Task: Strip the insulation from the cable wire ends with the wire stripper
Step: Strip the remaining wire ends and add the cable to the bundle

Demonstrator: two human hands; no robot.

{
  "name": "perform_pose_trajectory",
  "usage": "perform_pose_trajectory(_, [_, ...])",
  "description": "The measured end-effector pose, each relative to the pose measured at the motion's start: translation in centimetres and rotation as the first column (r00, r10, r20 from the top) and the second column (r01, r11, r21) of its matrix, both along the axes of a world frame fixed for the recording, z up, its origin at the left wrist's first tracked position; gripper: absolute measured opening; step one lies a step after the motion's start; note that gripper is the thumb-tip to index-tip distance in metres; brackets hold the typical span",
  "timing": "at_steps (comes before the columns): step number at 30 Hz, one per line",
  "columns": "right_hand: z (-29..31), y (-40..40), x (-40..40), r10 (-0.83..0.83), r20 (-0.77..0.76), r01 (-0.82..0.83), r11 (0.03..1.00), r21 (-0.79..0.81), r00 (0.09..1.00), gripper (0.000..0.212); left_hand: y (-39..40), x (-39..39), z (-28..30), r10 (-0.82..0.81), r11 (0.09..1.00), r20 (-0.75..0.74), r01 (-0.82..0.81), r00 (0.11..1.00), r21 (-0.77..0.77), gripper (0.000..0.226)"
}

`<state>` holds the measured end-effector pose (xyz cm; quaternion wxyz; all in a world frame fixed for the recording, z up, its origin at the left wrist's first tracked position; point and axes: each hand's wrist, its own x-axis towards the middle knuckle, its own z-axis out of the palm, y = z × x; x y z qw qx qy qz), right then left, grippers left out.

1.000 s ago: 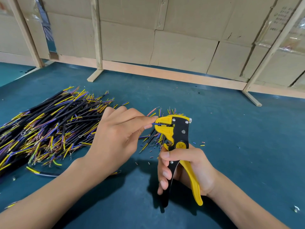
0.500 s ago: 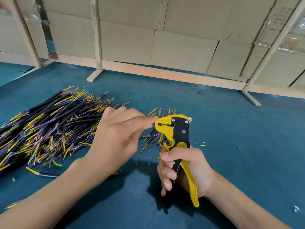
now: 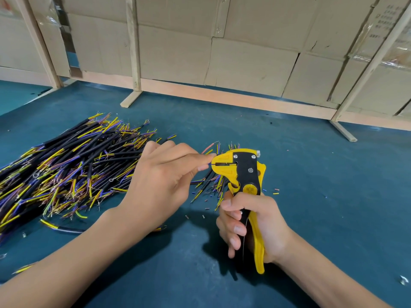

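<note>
My right hand grips the handles of a yellow and black wire stripper, squeezed close together, with its jaws pointing left. My left hand pinches a thin wire end between thumb and forefinger and holds it at the jaws; the wire is mostly hidden by my fingers. A small bunch of cables lies on the mat behind the stripper. A big heap of black cables with yellow and purple wire ends lies to the left.
The blue-green mat carries small bits of cut insulation around the stripper. A wooden frame with cardboard panels stands at the back. A small metal piece lies at the lower right.
My right hand has squeezed the stripper handles together, and the jaws have shut on the wire end. My left hand has stayed at the jaws.
</note>
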<state>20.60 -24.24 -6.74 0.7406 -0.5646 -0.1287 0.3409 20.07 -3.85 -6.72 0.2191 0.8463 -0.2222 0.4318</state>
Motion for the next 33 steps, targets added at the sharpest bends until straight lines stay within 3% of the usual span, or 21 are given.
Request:
perform_pose_trajectory(6, [-0.1, -0.2, -0.1, -0.015, -0.018, 0.015, 1.0, 0.018, 1.0, 0.031, 0.7, 0.2, 0.0, 0.063, 0.996, 0.003, -0.063, 0.998, 0.058, 0.027])
perform_pose_trajectory(14, [-0.3, -0.2, -0.1, -0.07, -0.028, 0.072, 0.991, 0.113, 0.997, 0.025, 1.9, 0.4, 0.2, 0.097, 0.995, -0.008, -0.097, 0.995, -0.033, 0.023])
perform_pose_trajectory(19, [-0.3, 0.0, 0.1, -0.204, 0.071, 0.174, 0.939, 0.298, 0.976, 0.012, 1.0, 0.0, 0.1, -0.03, 1.0, -0.049, 0.03, 0.998, -0.002, 0.035])
perform_pose_trajectory(21, [-0.3, -0.2, 0.3, -0.306, 0.127, 0.254, 0.913, 0.319, 0.943, 0.017, 0.3, -0.3, 0.1, -0.092, 0.996, -0.061, 0.093, 0.994, 0.011, 0.042])
perform_pose_trajectory(25, [-0.1, -0.7, 0.8, -0.394, 0.21, 0.328, 0.9, 0.288, 0.895, 0.032, -1.2, -0.5, 0.0, -0.182, 0.983, -0.115, 0.184, 0.977, 0.011, 0.053])
perform_pose_trajectory(29, [-0.2, -1.1, 1.0, -0.435, 0.26, 0.379, 0.894, 0.239, 0.862, 0.01, -1.6, -0.6, 0.0, -0.219, 0.973, -0.145, 0.226, 0.965, 0.037, 0.05])
perform_pose_trajectory(33, [-0.4, -1.2, 1.2, -0.413, 0.268, 0.363, 0.906, 0.219, 0.87, 0.018, -1.7, -0.8, 0.2, -0.205, 0.977, -0.148, 0.211, 0.968, 0.028, 0.045])
